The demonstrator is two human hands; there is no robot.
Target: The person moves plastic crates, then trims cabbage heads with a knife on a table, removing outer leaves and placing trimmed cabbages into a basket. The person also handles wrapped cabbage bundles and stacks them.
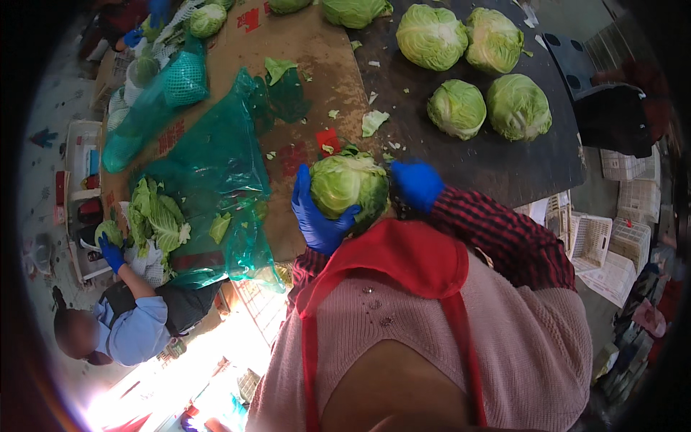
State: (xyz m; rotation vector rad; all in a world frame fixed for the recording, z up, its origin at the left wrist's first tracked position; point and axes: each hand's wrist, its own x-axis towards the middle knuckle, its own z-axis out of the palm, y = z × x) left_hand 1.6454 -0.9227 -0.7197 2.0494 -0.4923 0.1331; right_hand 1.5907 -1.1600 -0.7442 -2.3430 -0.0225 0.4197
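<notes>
My left hand (319, 216), in a blue glove, holds a green cabbage head (348, 186) from its left and lower side, at the near edge of the table. Just right of this cabbage is my right hand (417, 183), also blue-gloved and blurred; whether it grips anything cannot be made out. Darker outer leaves show on the cabbage's lower right side. Beyond the hands, a torn piece of cabbage leaf (374, 123) and small scraps lie on the table. Four trimmed-looking cabbages stand at the back right, among them a round cabbage (456, 109) and a larger cabbage (519, 107).
Green plastic film (210, 146) covers part of the cardboard (318, 65) on the left. Loose cabbage leaves (156, 213) lie there, near a co-worker (129, 329) whose gloved hand touches a cabbage. Netted cabbages (186, 81) stand farther back. Plastic crates (591, 237) are on the floor at right.
</notes>
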